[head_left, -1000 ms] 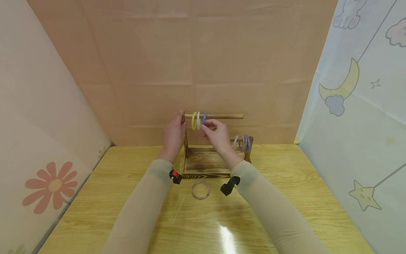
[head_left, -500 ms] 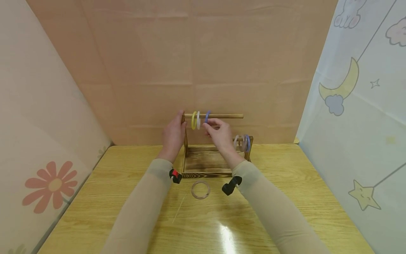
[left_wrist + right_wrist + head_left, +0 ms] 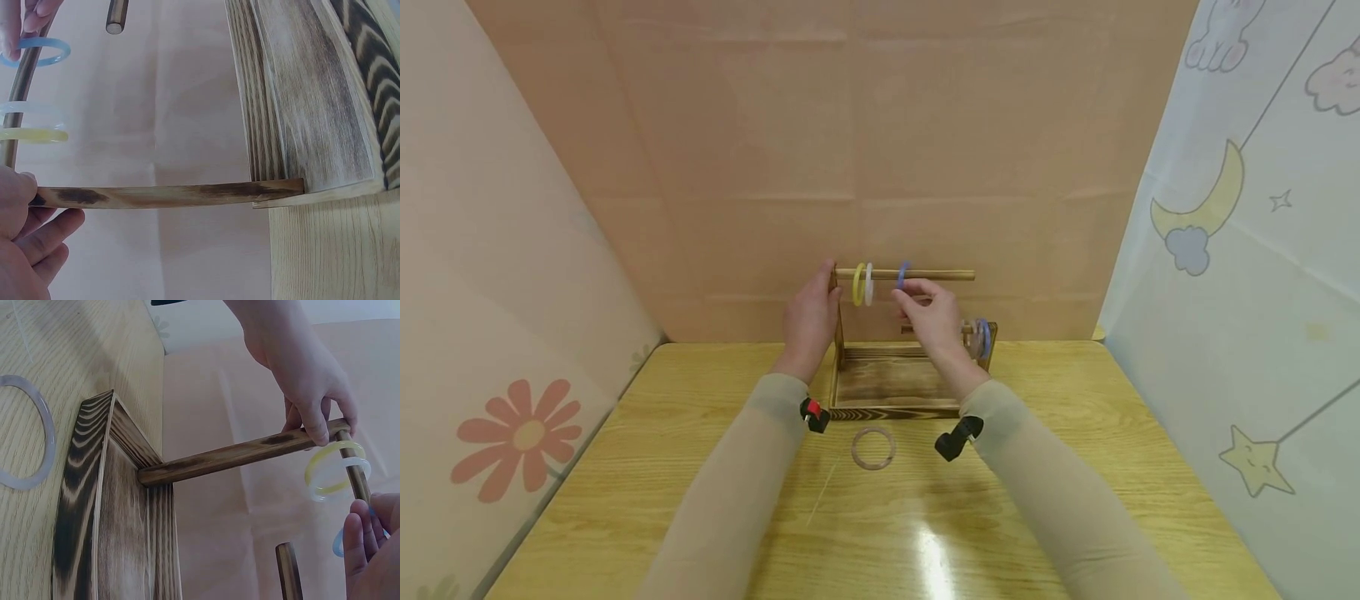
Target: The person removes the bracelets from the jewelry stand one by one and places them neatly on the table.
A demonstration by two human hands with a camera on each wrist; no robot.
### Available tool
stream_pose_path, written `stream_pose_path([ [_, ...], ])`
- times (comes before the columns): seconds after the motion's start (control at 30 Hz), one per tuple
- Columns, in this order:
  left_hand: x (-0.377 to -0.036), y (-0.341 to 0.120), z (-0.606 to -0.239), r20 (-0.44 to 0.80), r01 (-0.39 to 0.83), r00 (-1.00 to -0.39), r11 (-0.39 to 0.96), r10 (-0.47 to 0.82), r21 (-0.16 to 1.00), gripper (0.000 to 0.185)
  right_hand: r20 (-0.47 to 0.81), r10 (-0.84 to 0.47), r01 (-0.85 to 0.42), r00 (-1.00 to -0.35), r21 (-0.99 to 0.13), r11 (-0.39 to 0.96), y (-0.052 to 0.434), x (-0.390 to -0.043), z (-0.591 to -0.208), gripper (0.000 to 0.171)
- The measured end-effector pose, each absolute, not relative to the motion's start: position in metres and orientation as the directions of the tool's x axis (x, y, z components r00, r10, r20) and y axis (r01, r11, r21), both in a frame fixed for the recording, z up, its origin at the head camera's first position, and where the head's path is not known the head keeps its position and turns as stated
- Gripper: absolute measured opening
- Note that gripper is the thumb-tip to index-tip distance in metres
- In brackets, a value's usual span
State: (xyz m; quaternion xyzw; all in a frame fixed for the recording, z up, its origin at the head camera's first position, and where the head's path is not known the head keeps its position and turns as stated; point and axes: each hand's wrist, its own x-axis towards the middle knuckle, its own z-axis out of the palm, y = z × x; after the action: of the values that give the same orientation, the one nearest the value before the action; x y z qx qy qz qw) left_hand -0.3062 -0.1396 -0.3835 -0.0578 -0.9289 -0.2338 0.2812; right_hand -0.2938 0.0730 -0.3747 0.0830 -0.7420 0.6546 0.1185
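Note:
A wooden bangle stand (image 3: 891,387) stands on the table, with two rods at different heights. My left hand (image 3: 810,317) grips the top of its left post (image 3: 156,195), beside the end of the upper rod (image 3: 943,275). My right hand (image 3: 931,318) pinches a blue bangle (image 3: 902,275) that hangs around the upper rod, near its middle. Left of it on the same rod hang a white bangle (image 3: 869,287) and a yellow bangle (image 3: 857,293), close together. In the right wrist view the fingers partly hide the blue bangle.
On the lower rod, by the right post (image 3: 992,342), hang several bangles, including another blue bangle (image 3: 986,340), partly behind my right hand. A pale brownish bangle (image 3: 873,467) lies flat on the table (image 3: 700,467) in front of the stand.
My right hand has slid the blue bangle rightward along the upper rod, away from the white and yellow bangles. The left hand has stayed on the post.

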Motion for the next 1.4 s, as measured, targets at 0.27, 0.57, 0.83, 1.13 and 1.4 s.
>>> stream_pose_path([
  [0.27,-0.306,-0.14,-0.383,0.544,0.243,-0.839,0.883,-0.018,0.402,0.045,0.3,0.035,-0.293,-0.953,-0.947,0.136,0.085,-0.294,-0.375,0.026],
  [0.57,-0.306,-0.141,-0.383,0.528,0.242,-0.849,0.88,-0.011,0.408,0.045,0.308,0.057,-0.292,-0.95,-0.937,0.192,0.1,-0.295,-0.379,0.023],
  [0.83,-0.306,-0.141,-0.385,0.536,0.247,-0.844,0.876,-0.015,0.414,0.044,0.315,0.081,-0.291,-0.946,-0.931,0.22,0.115,-0.295,-0.38,0.025],
  [1.13,-0.307,-0.14,-0.385,0.553,0.247,-0.833,0.884,-0.014,0.396,0.044,0.337,0.109,-0.304,-0.935,-0.921,0.243,0.132,-0.294,-0.381,0.025],
  [1.4,-0.306,-0.139,-0.384,0.545,0.241,-0.838,0.883,-0.021,0.404,0.047,0.335,0.133,-0.297,-0.933,-0.923,0.244,0.145,-0.292,-0.381,0.027],
])
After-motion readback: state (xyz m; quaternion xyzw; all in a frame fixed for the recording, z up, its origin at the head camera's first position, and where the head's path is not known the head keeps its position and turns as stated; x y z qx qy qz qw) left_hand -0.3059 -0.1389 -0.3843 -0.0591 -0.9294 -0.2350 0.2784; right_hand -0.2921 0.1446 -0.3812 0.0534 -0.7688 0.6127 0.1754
